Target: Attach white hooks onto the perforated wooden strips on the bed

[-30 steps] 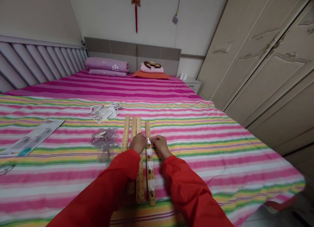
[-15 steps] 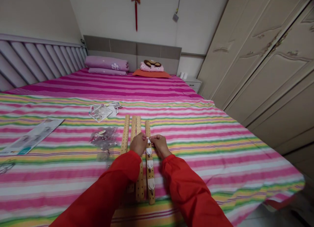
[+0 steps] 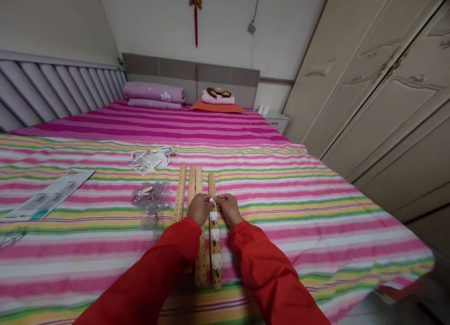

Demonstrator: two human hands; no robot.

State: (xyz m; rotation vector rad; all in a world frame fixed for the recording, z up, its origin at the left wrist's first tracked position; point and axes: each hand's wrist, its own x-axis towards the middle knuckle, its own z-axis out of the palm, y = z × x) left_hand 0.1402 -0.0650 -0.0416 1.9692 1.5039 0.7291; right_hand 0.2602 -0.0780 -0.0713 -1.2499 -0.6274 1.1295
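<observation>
Stripy cloth (image 3: 316,231) spreads wide. Left hand (image 3: 199,208) and right hand (image 3: 229,209) seem to pinch one small white piece (image 3: 213,201) between them, both equally near. It sits on or just over a wooden strip (image 3: 215,250) pointing away from the person. Red sleeves (image 3: 267,268) slant forward and inward.

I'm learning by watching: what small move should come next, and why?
Probably settle the far hook on the strip: the left hand and right hand both pinch at it, and three hooks lie in line nearer.
</observation>
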